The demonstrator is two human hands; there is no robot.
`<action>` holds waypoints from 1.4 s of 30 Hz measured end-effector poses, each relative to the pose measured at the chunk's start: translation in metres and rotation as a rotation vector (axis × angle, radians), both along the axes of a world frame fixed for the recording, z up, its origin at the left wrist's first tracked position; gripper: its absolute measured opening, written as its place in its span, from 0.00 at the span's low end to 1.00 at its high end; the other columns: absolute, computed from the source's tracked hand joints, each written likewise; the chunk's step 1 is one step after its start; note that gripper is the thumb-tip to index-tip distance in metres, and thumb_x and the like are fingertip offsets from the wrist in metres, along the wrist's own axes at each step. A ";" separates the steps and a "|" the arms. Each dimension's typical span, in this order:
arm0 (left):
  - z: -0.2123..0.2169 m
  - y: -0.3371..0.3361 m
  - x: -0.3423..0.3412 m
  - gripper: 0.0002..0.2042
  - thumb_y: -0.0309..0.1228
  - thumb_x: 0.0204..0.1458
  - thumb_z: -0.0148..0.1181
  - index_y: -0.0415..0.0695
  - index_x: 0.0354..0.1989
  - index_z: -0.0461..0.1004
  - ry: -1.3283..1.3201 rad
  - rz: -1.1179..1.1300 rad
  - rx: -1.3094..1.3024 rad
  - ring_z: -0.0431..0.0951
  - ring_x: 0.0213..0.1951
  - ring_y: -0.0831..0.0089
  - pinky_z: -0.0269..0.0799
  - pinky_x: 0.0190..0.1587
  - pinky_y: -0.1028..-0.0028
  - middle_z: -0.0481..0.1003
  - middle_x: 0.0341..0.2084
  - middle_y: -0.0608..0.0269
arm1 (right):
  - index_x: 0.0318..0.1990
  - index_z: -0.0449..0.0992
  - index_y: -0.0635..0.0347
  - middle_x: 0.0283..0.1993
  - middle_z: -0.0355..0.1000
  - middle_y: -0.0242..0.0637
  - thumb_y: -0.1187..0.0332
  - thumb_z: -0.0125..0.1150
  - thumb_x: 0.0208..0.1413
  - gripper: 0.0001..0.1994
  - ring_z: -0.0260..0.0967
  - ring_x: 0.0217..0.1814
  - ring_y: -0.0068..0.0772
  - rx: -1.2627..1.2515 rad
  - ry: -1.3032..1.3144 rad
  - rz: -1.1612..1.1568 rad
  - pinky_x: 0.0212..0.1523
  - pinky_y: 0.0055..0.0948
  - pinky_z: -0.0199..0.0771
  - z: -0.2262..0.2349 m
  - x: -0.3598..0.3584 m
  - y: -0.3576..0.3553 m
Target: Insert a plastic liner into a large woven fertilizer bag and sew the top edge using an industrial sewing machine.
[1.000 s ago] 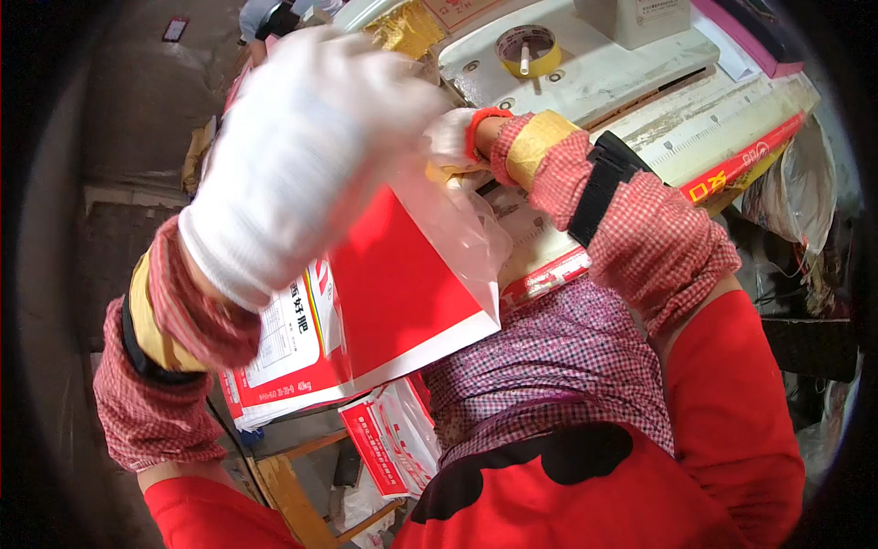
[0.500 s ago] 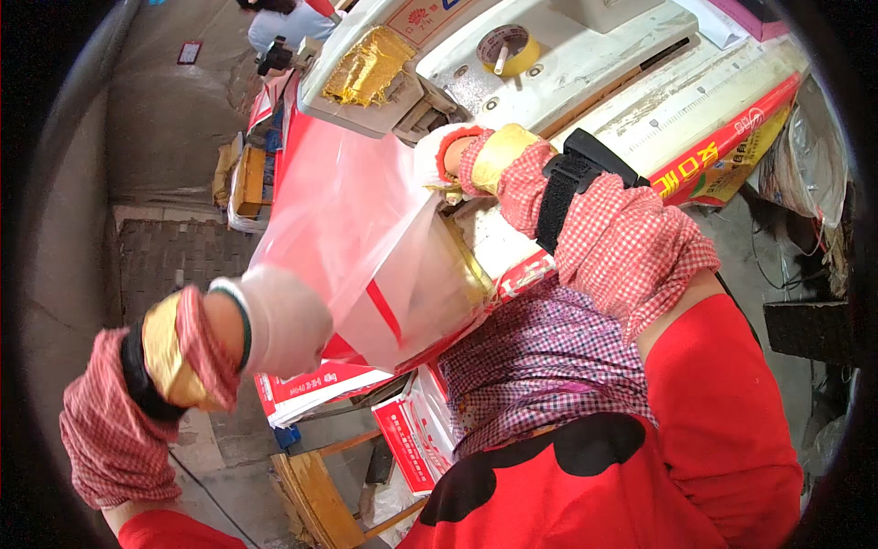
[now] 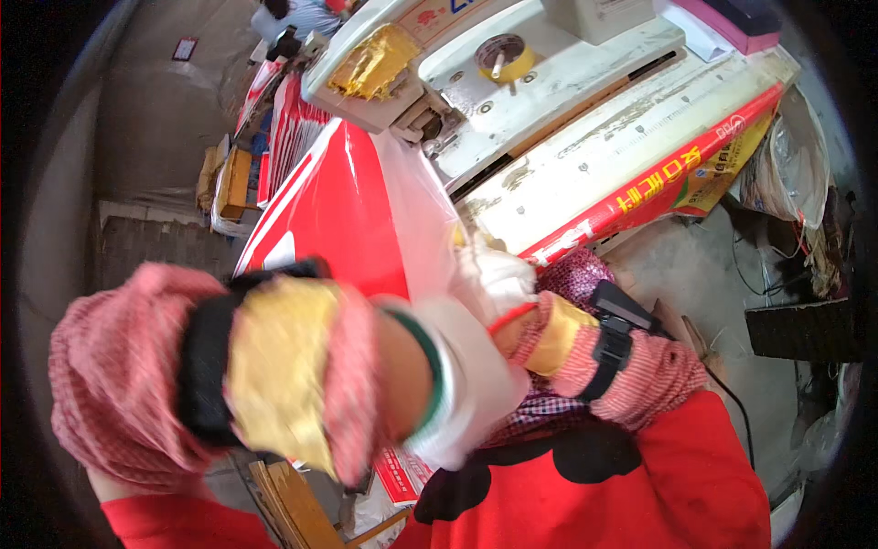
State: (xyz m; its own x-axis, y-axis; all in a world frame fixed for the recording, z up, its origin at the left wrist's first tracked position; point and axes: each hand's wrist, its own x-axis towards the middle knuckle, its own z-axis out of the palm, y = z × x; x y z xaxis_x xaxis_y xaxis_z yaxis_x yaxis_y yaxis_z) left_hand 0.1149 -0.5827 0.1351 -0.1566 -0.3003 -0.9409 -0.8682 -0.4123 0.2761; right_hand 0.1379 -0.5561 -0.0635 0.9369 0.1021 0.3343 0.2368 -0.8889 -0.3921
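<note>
A red-and-white plastic bag (image 3: 343,210) with a translucent milky film part (image 3: 416,201) lies slanted below the head of a sewing machine (image 3: 373,73). My right hand (image 3: 496,279), in a white knit glove, is closed at the near right edge of the film part. My left hand (image 3: 471,380), also white-gloved, is smeared by motion and reaches in front of the bag, just below and left of the right hand. Its fingers are hidden. Checked sleeve covers with yellow patches and black straps wrap both forearms.
A roll of yellow tape (image 3: 506,59) sits on the machine bed. The pale worktable (image 3: 631,137) has a red printed front edge. Red-and-white bags are stacked (image 3: 294,128) at the far left, near another person (image 3: 306,18). A wooden stool (image 3: 293,508) stands low at left.
My left hand has swung right across the bag toward my right hand. My right hand has come down and nearer from the machine head. More of the bag's red side now shows.
</note>
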 end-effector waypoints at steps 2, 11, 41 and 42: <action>-0.003 0.008 0.000 0.07 0.34 0.42 0.57 0.45 0.25 0.77 -0.020 -0.039 0.129 0.77 0.26 0.58 0.72 0.28 0.63 0.75 0.20 0.57 | 0.38 0.72 0.69 0.15 0.64 0.44 0.57 0.36 0.59 0.22 0.68 0.19 0.41 -0.546 0.051 -0.537 0.16 0.39 0.65 -0.006 -0.005 0.026; -0.017 0.007 0.036 0.12 0.40 0.43 0.56 0.44 0.23 0.77 -0.252 -0.048 0.214 0.76 0.27 0.55 0.71 0.29 0.60 0.75 0.19 0.54 | 0.22 0.70 0.55 0.18 0.64 0.34 0.65 0.47 0.54 0.11 0.62 0.18 0.34 0.718 0.465 0.040 0.21 0.30 0.67 -0.031 0.081 0.018; -0.009 0.027 0.030 0.07 0.27 0.39 0.56 0.41 0.27 0.77 -0.632 0.356 -0.019 0.75 0.22 0.57 0.72 0.23 0.65 0.73 0.18 0.55 | 0.17 0.70 0.54 0.21 0.70 0.36 0.65 0.49 0.52 0.13 0.67 0.22 0.36 1.707 1.437 1.308 0.26 0.37 0.69 -0.119 0.236 0.081; -0.027 0.009 0.034 0.07 0.27 0.40 0.57 0.41 0.27 0.78 -0.514 0.166 0.026 0.76 0.23 0.58 0.72 0.23 0.65 0.73 0.19 0.56 | 0.17 0.70 0.54 0.21 0.70 0.36 0.64 0.49 0.52 0.13 0.67 0.23 0.36 1.761 1.442 1.337 0.26 0.37 0.69 -0.091 0.263 0.092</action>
State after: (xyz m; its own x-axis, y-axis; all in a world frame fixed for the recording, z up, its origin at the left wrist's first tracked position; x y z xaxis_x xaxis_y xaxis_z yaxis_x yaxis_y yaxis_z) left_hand 0.1494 -0.5734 0.1082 0.3736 -0.2575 -0.8911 -0.8115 -0.5561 -0.1795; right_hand 0.4012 -0.4638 -0.1549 0.3060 0.9029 0.3019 -0.7527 0.4236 -0.5040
